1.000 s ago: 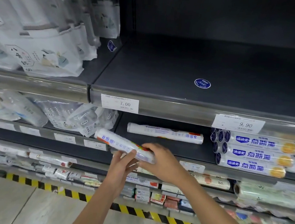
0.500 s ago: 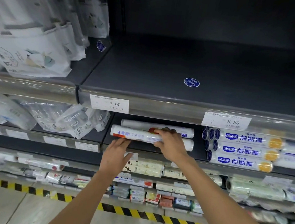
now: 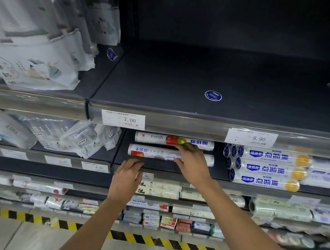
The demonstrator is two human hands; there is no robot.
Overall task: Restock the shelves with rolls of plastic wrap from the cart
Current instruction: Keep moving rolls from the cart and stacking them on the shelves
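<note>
Two white rolls of plastic wrap lie lengthwise on the dark second shelf (image 3: pixel 157 166). The back roll (image 3: pixel 155 138) reads "Fresh" and has a red and green fruit picture. The front roll (image 3: pixel 150 152) lies just before it. My right hand (image 3: pixel 191 164) lies over the right half of the front roll, thumb at its near side and fingers over its top, fingertips reaching the back roll. My left hand (image 3: pixel 125 178) is below, fingers relaxed and touching the shelf's front lip, holding nothing. The cart is out of view.
Stacked blue-labelled rolls (image 3: pixel 265 168) fill the same shelf to the right. The top shelf (image 3: pixel 183 83) above is bare and dark, with price tags 7.00 (image 3: pixel 123 119) and 9.90 (image 3: pixel 252 137). Bagged goods (image 3: pixel 33 55) sit left. Lower shelves hold boxed wraps (image 3: pixel 159 191). Hazard tape (image 3: pixel 151 240) marks the floor.
My right hand carried the roll from in front of the shelf onto it and set it down before the back roll. My left hand let go and dropped to the shelf's lip.
</note>
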